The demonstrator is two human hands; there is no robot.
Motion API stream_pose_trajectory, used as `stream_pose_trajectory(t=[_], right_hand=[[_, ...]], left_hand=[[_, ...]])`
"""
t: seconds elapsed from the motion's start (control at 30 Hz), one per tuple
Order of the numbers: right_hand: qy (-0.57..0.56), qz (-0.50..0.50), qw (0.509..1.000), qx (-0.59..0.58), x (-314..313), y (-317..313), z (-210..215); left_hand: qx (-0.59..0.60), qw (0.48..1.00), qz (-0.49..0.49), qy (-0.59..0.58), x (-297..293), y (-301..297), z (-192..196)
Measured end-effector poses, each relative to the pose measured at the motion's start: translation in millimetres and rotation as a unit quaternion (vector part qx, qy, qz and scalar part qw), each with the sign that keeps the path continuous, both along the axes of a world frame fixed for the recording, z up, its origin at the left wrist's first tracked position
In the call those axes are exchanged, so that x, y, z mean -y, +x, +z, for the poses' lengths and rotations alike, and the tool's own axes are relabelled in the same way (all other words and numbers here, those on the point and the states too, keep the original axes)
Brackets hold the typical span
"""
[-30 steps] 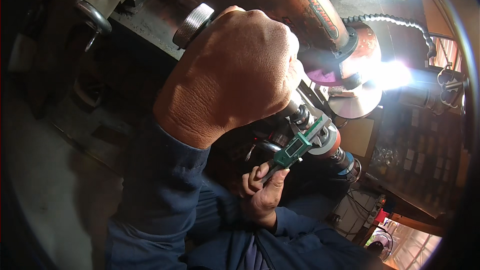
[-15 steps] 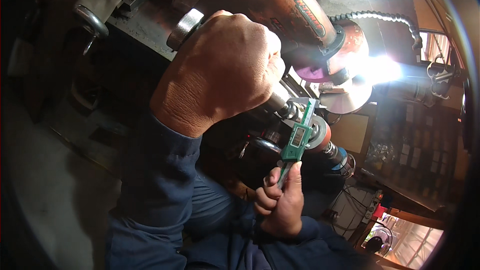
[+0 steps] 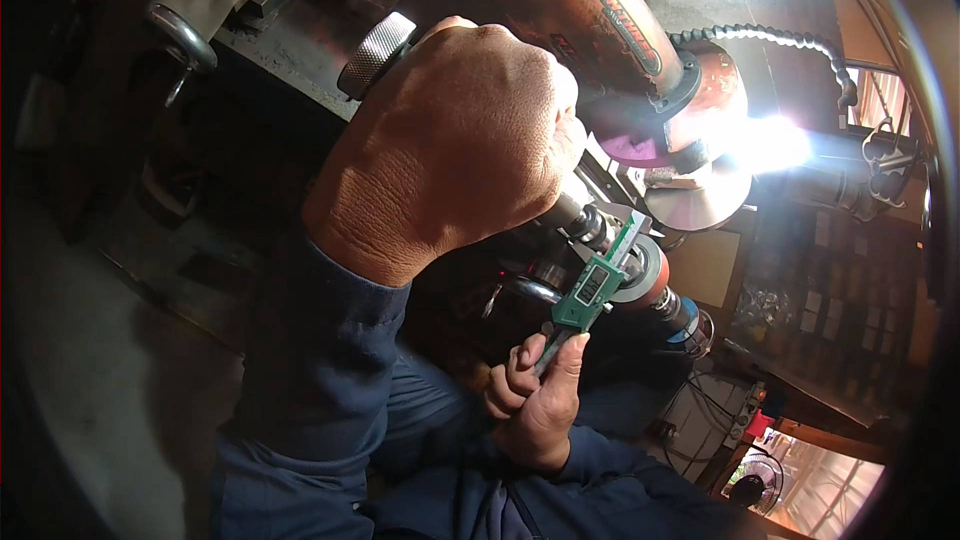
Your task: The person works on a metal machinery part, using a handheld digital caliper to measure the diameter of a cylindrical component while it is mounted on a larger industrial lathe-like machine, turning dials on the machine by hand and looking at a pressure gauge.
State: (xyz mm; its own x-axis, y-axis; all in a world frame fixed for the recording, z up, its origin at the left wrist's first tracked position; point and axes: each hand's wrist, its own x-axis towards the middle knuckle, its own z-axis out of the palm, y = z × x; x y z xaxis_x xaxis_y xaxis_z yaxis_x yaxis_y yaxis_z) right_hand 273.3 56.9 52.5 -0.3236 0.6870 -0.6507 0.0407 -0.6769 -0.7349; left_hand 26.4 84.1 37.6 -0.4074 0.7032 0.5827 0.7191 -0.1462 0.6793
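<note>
My left hand [image 3: 455, 145] is a closed fist around a cylindrical metal spindle whose knurled end [image 3: 376, 55] sticks out beside the thumb. Past the little-finger side, the spindle's stepped shiny nose [image 3: 592, 228] points down to the right. In my right hand [image 3: 540, 400], fingers and thumb pinch the lower end of a green digital caliper [image 3: 590, 287], its display facing up. The caliper's jaw end lies close to the spindle nose; whether the jaws touch it I cannot tell. My left palm and most of the spindle's middle are hidden.
An orange-brown grinding machine [image 3: 590, 0] stands ahead, with a grinding wheel [image 3: 700, 202] at its end. A bright lamp [image 3: 770, 145] glares beside it. A grey and red round fitting [image 3: 650, 275] sits behind the caliper. A handwheel [image 3: 183, 38] is at left, a fan [image 3: 755, 485] at lower right.
My right hand and the caliper have moved a little left and down, and the caliper leans more. My left fist on the spindle appears slightly farther right.
</note>
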Motion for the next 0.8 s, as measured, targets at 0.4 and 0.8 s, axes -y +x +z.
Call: stream_pose_trajectory(t=[0.4,0.8], right_hand=[[0.004,-0.006,1.0,0.001,1.9,-2.6,-1.4],[0.008,-0.019,1.0,0.004,1.2,0.4,-1.7]], left_hand=[[0.035,0.999,-0.014,0.012,-1.8,0.9,2.7],[0.018,0.999,-0.013,0.029,-2.7,0.8,2.9]])
